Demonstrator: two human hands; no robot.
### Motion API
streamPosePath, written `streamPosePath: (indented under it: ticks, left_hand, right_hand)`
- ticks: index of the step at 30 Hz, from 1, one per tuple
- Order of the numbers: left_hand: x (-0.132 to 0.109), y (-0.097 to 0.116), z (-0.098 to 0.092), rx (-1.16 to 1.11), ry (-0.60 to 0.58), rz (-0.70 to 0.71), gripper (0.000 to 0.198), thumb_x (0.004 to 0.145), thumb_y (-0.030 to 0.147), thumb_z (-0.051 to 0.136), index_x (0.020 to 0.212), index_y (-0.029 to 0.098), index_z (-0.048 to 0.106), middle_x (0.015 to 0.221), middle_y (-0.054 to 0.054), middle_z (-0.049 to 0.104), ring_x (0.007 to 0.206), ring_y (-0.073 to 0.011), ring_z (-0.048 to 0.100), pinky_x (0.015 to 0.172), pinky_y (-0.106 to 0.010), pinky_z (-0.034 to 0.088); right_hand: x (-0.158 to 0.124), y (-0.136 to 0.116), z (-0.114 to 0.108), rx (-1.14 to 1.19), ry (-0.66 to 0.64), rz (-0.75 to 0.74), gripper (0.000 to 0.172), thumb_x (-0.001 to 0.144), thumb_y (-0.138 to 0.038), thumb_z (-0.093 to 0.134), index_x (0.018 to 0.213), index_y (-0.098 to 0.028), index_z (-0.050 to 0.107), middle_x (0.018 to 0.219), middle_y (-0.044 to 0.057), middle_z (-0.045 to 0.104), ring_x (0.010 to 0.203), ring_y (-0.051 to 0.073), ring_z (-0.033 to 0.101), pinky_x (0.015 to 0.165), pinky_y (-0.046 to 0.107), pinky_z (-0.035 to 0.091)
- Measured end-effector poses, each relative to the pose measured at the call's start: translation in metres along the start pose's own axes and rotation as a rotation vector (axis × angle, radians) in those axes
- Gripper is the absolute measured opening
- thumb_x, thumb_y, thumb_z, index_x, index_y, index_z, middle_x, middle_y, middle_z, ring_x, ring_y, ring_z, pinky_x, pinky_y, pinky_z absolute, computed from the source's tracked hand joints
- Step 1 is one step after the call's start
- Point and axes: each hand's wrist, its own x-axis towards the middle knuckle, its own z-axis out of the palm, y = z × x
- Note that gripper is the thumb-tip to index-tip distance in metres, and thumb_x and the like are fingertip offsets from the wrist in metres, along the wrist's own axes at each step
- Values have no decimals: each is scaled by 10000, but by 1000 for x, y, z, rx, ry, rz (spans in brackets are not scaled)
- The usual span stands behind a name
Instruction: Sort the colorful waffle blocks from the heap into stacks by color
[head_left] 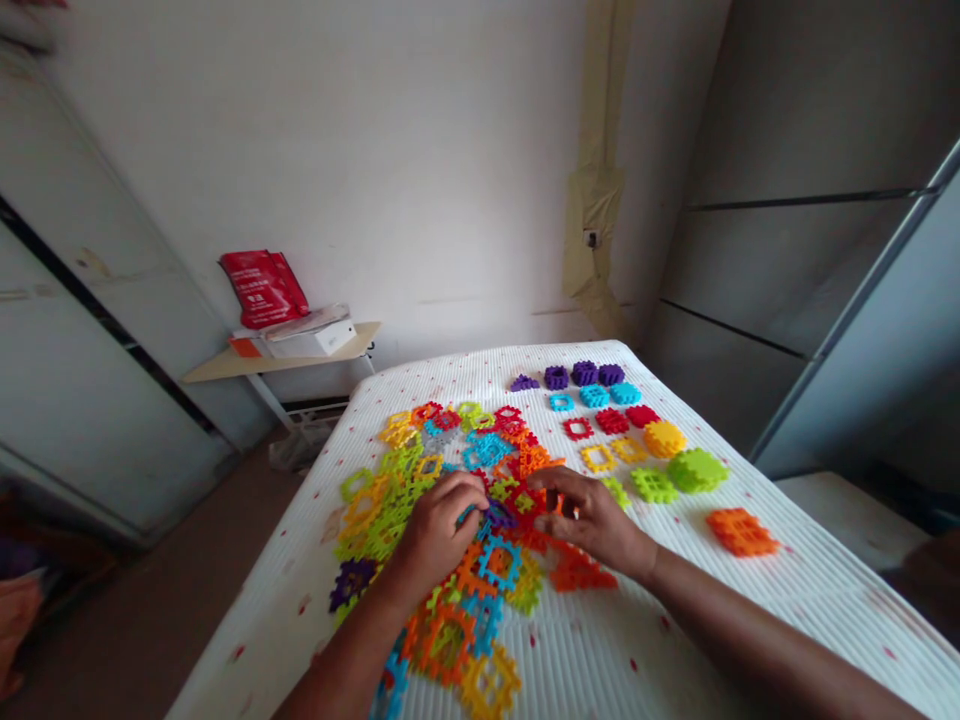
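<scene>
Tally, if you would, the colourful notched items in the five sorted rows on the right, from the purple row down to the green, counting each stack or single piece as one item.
Purple items: 4
Blue items: 3
Red items: 3
Yellow items: 3
Green items: 3
Total: 16

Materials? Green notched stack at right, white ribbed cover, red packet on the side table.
Green notched stack: probably moulded plastic, satin-looking; uniform bright colour, regular teeth.
White ribbed cover: likely fabric, matte; soft parallel ribs, rounded edges.
Red packet: perhaps plastic film with a slight sheen; printed, thin-looking, but coated paper isn't ruled out.
</scene>
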Motion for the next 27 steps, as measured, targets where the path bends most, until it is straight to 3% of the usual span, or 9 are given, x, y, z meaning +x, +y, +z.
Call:
streamPosePath:
  ticks: [3, 7, 18, 22, 24, 27]
  left_hand:
    - [-4, 0, 2, 9, 42, 69, 212, 758, 9, 479, 787, 187, 590, 855, -33, 605, 828, -120, 592, 757, -240, 483]
    - [-9, 2, 2, 41, 108, 144, 204, 766, 6, 501, 805, 184, 594, 873, -39, 604, 845, -121, 603, 781, -244, 495]
    - [-9, 7, 3, 130, 197, 206, 218, 783, 12, 520, 881, 188, 604, 910, -46, 615, 889, -121, 614, 830, -240, 506]
    - [-6, -4, -11, 261, 290, 161, 282, 789, 58, 546, 1033, 194, 591, 1011, -63, 618, 948, -140, 606, 862, -254, 494]
    - [-7, -15, -26, 338, 357, 122, 265, 784, 87, 563, 1018, 204, 601, 1015, -53, 623, 935, -146, 608, 867, -266, 487]
    - [-19, -36, -51, 411, 449, -4, 139, 778, 153, 581, 893, 211, 633, 982, -32, 629, 882, -151, 615, 857, -286, 480]
  right_hand:
    - [16, -4, 4, 84, -107, 36, 441, 708, -377, 710, 1088, -182, 601, 1004, 65, 605, 738, 128, 534, 598, 225, 433]
    - [25, -6, 10, 146, -243, 39, 440, 682, -349, 735, 1072, -181, 619, 883, 21, 593, 672, 102, 488, 588, 213, 414]
    - [35, -17, 10, 75, -343, -79, 561, 678, -255, 730, 1206, -187, 556, 1053, 60, 626, 862, 159, 586, 760, 257, 466]
    - [73, 6, -19, -284, -264, -97, 562, 676, -225, 714, 1214, -206, 553, 1100, 69, 627, 966, 186, 583, 822, 275, 457]
    - [102, 26, -45, -562, -134, 6, 543, 688, -208, 696, 1212, -201, 555, 1144, 77, 616, 1016, 191, 570, 862, 275, 441]
    - [145, 61, -86, -888, -43, 228, 564, 695, -176, 664, 1243, -208, 536, 1182, 71, 607, 1087, 207, 539, 910, 269, 410]
